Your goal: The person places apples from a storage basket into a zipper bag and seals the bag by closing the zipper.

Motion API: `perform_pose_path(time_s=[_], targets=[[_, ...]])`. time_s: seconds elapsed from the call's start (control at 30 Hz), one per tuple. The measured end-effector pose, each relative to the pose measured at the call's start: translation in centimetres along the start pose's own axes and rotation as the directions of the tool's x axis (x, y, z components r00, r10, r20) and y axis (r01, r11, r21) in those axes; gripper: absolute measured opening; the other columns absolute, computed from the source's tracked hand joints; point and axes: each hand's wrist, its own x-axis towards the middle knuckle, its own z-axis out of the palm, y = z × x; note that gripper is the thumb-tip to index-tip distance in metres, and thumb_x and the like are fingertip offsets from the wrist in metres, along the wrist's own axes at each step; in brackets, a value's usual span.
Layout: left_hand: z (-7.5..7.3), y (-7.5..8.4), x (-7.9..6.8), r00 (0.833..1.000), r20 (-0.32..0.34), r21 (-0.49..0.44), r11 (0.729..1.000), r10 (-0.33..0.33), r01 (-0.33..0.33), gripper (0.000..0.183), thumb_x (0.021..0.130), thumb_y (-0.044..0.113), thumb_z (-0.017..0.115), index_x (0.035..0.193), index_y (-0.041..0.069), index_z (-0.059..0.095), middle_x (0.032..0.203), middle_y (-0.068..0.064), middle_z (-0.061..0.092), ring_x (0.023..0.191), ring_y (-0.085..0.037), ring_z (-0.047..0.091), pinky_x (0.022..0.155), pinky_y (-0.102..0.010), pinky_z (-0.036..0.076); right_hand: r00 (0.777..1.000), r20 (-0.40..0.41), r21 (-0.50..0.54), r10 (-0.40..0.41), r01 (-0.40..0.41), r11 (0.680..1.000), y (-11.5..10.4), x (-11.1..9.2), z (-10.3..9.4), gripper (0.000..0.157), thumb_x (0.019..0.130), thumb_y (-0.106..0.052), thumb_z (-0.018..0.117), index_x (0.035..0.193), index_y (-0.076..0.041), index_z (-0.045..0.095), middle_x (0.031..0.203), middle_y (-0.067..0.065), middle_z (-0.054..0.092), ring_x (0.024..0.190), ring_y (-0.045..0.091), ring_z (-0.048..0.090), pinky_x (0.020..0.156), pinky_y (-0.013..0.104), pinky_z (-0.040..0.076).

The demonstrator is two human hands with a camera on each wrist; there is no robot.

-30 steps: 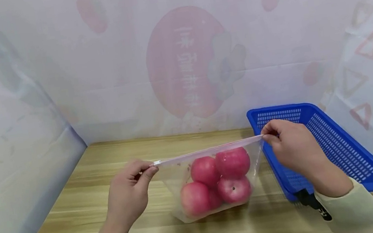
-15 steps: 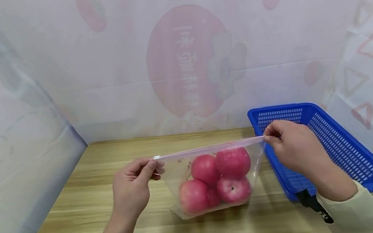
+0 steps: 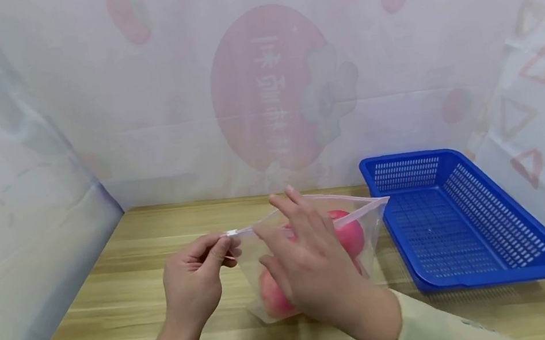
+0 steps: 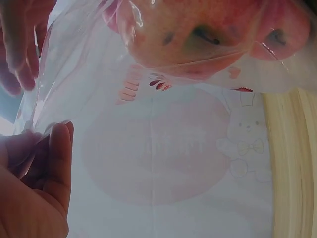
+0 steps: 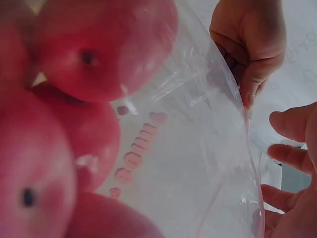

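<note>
A clear zip bag (image 3: 375, 224) holding several red apples (image 3: 351, 238) stands on the table, its mouth partly spread at the right end. My left hand (image 3: 191, 283) pinches the bag's left top corner, just by the white slider (image 3: 232, 232). In front of the bag, close to its top edge, is my right hand (image 3: 317, 265) with fingers extended and spread, hiding some apples. The right wrist view shows the right hand's fingers (image 5: 290, 121) beside the bag's rim, holding nothing; contact is hard to tell. Pink lettering (image 5: 136, 156) is printed on the bag.
A blue perforated basket (image 3: 432, 229) sits on the right of the wooden table (image 3: 114, 308), with nothing in it. Printed cloth walls (image 3: 162, 92) enclose the back and both sides.
My right hand has let go of the bag's right top corner and moved left in front of the bag. The bag's mouth has spread at the right. My left hand still pinches near the slider.
</note>
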Motion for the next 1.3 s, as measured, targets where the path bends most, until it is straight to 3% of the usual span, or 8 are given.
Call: perform_pose_path(time_s=[0.3,0.53,0.7,0.87,1.17,1.3], targets=[[0.0,0.2,0.0,0.997,0.044,0.076,0.995,0.06,-0.063,0.007,0.092,0.007,0.072,0.088,0.006,0.078,0.075,-0.002,0.071,0.067,-0.02,0.069,0.062,-0.033,0.058,0.998,0.065,-0.002,0.015,-0.015,1.0,-0.4,3.1,2.2,0.004,0.09,-0.017,0.073,0.092,-0.014,0.07,0.127,0.019,0.058,0.129,0.04,0.045,0.099,0.055,0.039],[-0.2,0.4,0.0,0.996,0.061,0.095,0.993,0.068,-0.074,0.008,0.092,0.005,0.071,0.088,0.007,0.078,0.074,-0.003,0.07,0.067,-0.021,0.069,0.062,-0.031,0.058,0.987,0.159,-0.026,0.034,-0.031,0.999,-0.5,3.8,2.4,0.006,0.093,-0.014,0.068,0.088,-0.015,0.072,0.126,0.015,0.06,0.128,0.038,0.047,0.101,0.054,0.036],[-0.2,0.4,0.0,0.993,0.075,0.101,0.99,0.095,-0.103,0.009,0.093,0.005,0.07,0.092,0.008,0.079,0.077,-0.003,0.072,0.069,-0.02,0.069,0.061,-0.03,0.058,0.968,0.237,-0.082,0.079,-0.061,0.995,-0.4,4.0,1.9,0.008,0.091,-0.013,0.065,0.089,-0.015,0.072,0.13,0.011,0.058,0.132,0.036,0.042,0.104,0.058,0.028],[-0.3,0.2,0.1,0.995,0.031,0.146,0.984,0.099,-0.102,0.008,0.091,0.003,0.071,0.091,0.004,0.079,0.078,-0.001,0.073,0.069,-0.02,0.069,0.061,-0.028,0.057,0.954,0.273,-0.114,0.124,-0.096,0.989,0.3,3.9,1.1,0.005,0.091,-0.012,0.066,0.089,-0.013,0.071,0.134,0.013,0.055,0.134,0.038,0.038,0.104,0.058,0.024],[-0.8,-0.1,0.1,0.996,-0.021,0.193,0.978,0.086,-0.08,0.006,0.089,0.0,0.073,0.09,0.002,0.078,0.078,-0.002,0.073,0.063,-0.014,0.067,0.061,-0.024,0.055,0.921,0.314,-0.18,0.228,-0.178,0.967,3.0,2.5,-1.0,0.011,0.091,-0.01,0.065,0.088,-0.019,0.073,0.138,0.013,0.052,0.138,0.039,0.031,0.105,0.061,0.022],[-1.1,-0.2,0.2,0.996,-0.034,0.205,0.976,0.085,-0.076,0.007,0.09,0.002,0.072,0.091,0.002,0.079,0.079,-0.004,0.074,0.064,-0.012,0.067,0.062,-0.023,0.055,0.897,0.341,-0.203,0.283,-0.223,0.953,4.2,1.7,-2.1,0.012,0.094,-0.012,0.065,0.089,-0.019,0.074,0.139,0.014,0.051,0.14,0.04,0.028,0.104,0.062,0.02]])
